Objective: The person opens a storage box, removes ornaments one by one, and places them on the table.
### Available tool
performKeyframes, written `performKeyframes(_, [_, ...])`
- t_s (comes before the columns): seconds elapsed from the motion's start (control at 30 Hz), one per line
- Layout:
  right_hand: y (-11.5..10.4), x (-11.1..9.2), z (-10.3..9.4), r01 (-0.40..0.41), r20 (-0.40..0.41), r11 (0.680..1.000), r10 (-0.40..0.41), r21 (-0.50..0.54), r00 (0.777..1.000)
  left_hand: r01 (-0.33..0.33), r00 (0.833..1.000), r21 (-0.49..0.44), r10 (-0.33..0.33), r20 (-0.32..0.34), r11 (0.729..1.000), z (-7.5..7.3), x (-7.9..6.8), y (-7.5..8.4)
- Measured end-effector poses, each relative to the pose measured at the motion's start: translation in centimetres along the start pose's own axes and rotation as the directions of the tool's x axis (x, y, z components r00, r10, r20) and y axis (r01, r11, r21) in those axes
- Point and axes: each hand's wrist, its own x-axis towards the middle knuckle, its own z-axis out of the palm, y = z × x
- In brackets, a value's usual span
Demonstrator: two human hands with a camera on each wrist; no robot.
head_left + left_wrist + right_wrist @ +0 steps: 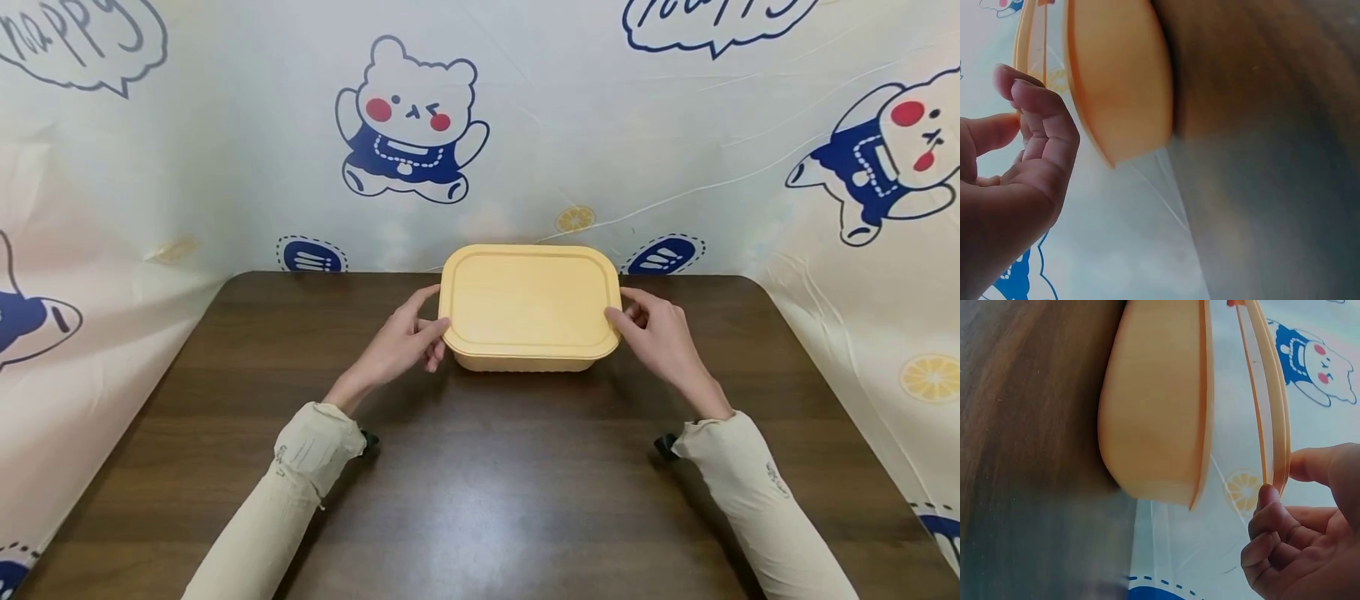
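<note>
Both hands hold a yellow rectangular lid [529, 300] by its two short ends, thumbs on top and fingers below the rim. The left hand [401, 340] pinches the left end, the right hand [660, 335] the right end. Under the lid stands a yellow plastic box [525, 364] on the table, mostly hidden in the head view. In the right wrist view a gap shows between the lid [1277, 412] and the rim of the box [1154, 406]. The left wrist view shows the same gap beside the box [1119, 81].
The dark wooden table [465, 467] reaches back to a printed cloth [562, 125] with cartoon bears, which also hangs along both sides. Box and lid are near the table's back edge. Dark straps show at both sleeve cuffs.
</note>
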Motion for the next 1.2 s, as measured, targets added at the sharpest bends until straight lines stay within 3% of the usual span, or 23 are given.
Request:
performKeyframes(0.23, [-0.5, -1.6, -0.3, 0.049, 0.025, 0.998, -0.049, -0.026, 0.999, -0.025, 1.000, -0.021, 0.025, 0.003, 0.999, 0.7, -1.8, -0.7])
performKeyframes(0.6, [-0.8, -4.8, -0.4, 0.120, 0.054, 0.992, -0.118, -0.039, 0.992, -0.014, 1.000, 0.038, 0.013, 0.019, 0.999, 2.0, -5.4, -0.6])
performKeyframes(1.2, [-0.3, -10.2, -0.4, 0.147, 0.115, 0.989, -0.146, -0.001, 0.983, 0.120, 0.988, 0.042, -0.123, 0.092, 0.992, 3.7, -10.4, -0.8])
